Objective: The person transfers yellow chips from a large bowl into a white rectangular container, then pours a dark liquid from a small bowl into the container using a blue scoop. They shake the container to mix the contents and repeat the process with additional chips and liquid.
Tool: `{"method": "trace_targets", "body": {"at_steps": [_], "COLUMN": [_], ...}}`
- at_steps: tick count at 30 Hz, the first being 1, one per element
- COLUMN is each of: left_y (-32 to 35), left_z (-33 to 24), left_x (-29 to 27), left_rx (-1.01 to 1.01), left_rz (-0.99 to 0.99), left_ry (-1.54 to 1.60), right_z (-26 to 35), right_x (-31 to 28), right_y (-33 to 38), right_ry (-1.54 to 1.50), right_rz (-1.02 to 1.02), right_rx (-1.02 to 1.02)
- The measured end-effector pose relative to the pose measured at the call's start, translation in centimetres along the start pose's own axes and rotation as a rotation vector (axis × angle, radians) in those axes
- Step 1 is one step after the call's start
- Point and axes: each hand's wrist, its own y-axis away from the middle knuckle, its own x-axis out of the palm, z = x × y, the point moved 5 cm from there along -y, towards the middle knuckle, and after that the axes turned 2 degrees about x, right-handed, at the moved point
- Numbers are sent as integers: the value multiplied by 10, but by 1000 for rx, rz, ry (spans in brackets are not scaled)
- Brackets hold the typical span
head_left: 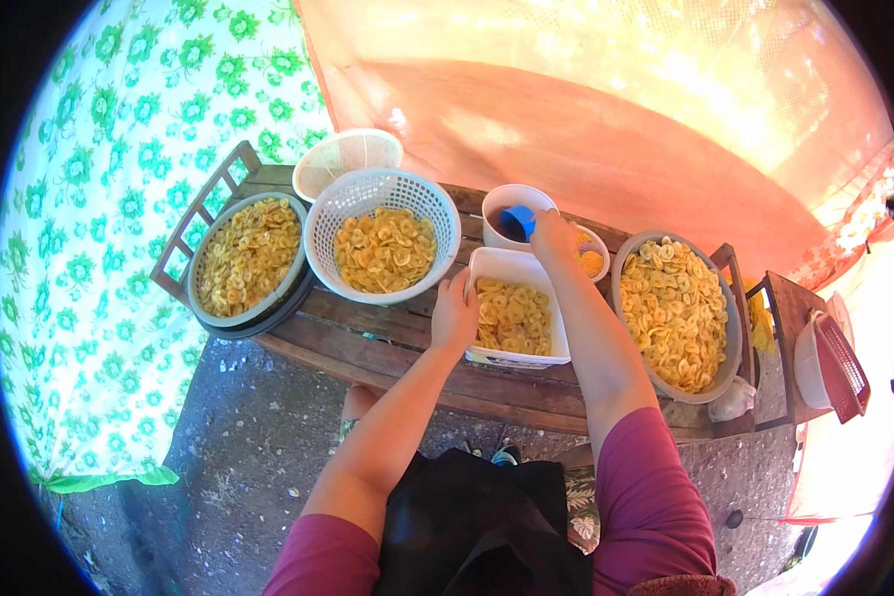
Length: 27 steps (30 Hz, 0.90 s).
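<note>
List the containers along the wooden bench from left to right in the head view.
Grey bowl of banana chips → white basket of chips → white rectangular tub → large grey bowl of chips → red-lidded container.

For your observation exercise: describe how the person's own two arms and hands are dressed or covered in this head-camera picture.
Both arms wear short magenta sleeves ending above the elbow; the forearms are bare. The left hand and right hand are bare: no gloves, and no watch, rings or bracelets that I can make out.
</note>
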Motion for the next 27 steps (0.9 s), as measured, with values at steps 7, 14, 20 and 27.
{"method": "trace_targets", "body": {"at_steps": [7, 14, 20, 27], "left_y": [-1, -1, 0, -1], "left_z": [3, 2, -1, 3], "left_x": [2, 1, 0, 3], "left_rx": [7, 28, 65, 93], "left_rz": [-3, -10, -62, -92], "left_ry": [-29, -31, -65, -75], "right_z": [-4, -17, -52, -79], "right_x": [-7, 11, 35, 18], "right_y": [-6, -5, -16, -7], "right_ry": [41, -134, -529, -795], "right_rz": [-119, 2, 110, 88], "right_rx": [33, 161, 466, 419]}}
